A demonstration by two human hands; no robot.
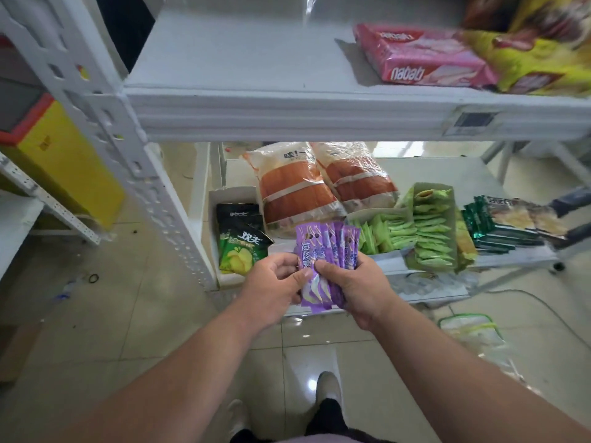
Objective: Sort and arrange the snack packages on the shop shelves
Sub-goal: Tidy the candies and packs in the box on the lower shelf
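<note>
We hold a bunch of purple snack packets (pixel 323 251) between both hands, in front of the lower shelf (pixel 447 169) and above the floor. We count about five or six packets fanned together; the overlap keeps us from an exact number. The fingers of our left hand (pixel 271 282) curl around the left edge of the bunch, thumb on the front. The fingers of our right hand (pixel 351 289) wrap the right side, thumb pressed across the lower half.

On the lower shelf we see two big bags with orange bands (pixel 294 187), lying side by side and touching. Left of them, two green-and-black chip bags (pixel 243 247) stand in a white open box (pixel 220 196). To the right, two open boxes of small green packets (pixel 428 231) sit close together, too many packets to count. Further right lies a stack of dark green packets (pixel 499 228), perhaps half a dozen.

On the upper shelf (pixel 256 59) there is one pink wafer pack (pixel 422 55), and just beside it one yellow bag (pixel 537 59), blurred, partly over it. A price tag (pixel 473 121) is fixed to that shelf's front edge.

The shelving is white metal with a perforated upright post (pixel 128 135). The floor (pixel 128 314) is glossy beige tile. One yellow box with a red edge (pixel 64 161) sits at the left, and a clear plastic bag (pixel 470 330) lies on the floor at the right.
</note>
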